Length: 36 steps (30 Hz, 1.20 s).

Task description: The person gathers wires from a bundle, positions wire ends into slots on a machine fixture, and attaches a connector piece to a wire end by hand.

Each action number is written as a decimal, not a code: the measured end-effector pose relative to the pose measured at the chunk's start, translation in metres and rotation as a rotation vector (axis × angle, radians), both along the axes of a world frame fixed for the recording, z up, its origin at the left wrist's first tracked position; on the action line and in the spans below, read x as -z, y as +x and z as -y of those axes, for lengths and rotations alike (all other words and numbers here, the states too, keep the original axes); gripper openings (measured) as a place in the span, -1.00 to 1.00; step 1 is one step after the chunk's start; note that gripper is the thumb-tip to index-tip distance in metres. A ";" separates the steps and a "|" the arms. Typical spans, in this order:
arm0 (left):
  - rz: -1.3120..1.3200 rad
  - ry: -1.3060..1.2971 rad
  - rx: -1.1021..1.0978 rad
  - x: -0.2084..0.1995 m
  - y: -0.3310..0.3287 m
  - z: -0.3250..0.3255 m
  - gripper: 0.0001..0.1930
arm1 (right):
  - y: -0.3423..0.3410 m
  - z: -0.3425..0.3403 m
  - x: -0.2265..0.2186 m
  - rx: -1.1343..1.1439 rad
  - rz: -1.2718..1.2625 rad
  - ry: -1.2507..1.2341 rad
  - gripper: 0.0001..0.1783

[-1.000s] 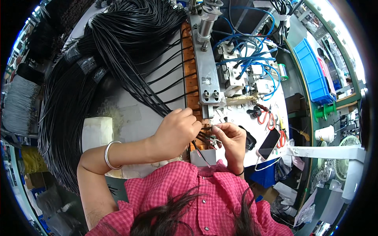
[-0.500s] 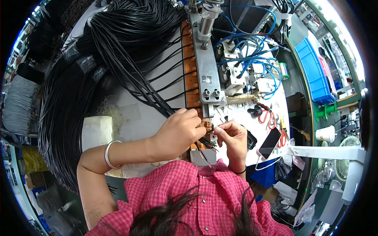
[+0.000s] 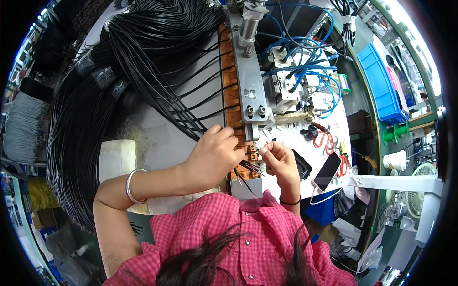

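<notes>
- Many black cables [image 3: 138,57] are heaping up beyond and left of both hands.
- From that heap, a loose bundle [image 3: 151,88] is slanting nearer and rightward into the left hand, its long axis diagonal.
- Beyond the hands, a metal bar [image 3: 248,81] is pointing away from the person.
- Beside its left edge, an orange strip [image 3: 231,90] is running the same way, its near part passing between the hands.
- The left hand [image 3: 217,152] is clasping the bundle.
- The right hand [image 3: 281,164], apart from it, is hovering at the strip; I cannot tell whether its fingertips are gripping anything.
- Cable ends [image 3: 249,166] are fanning right of the left hand, one pointing toward the person.
</notes>
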<state>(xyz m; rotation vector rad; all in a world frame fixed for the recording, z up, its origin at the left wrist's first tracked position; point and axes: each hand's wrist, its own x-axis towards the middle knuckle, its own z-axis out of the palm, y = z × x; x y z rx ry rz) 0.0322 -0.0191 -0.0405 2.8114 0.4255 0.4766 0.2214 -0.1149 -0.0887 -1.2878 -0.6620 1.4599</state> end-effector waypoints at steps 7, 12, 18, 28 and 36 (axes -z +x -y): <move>0.029 -0.102 -0.003 -0.005 -0.001 0.000 -0.86 | -0.014 0.011 -0.019 0.143 0.184 0.134 -0.93; 0.042 -0.121 0.024 -0.006 -0.001 0.002 -0.86 | -0.014 0.010 -0.010 0.192 0.217 0.211 -0.90; 0.126 -0.122 -0.049 -0.013 0.001 0.000 -0.87 | -0.017 0.008 -0.013 0.195 0.085 0.197 -0.91; 0.144 -0.193 -0.043 -0.008 0.001 0.001 -0.88 | -0.010 0.006 -0.016 -0.002 -0.305 0.158 -0.96; 0.104 -0.203 -0.020 -0.009 0.001 0.002 -0.90 | -0.012 0.008 -0.007 0.153 0.043 0.277 -0.94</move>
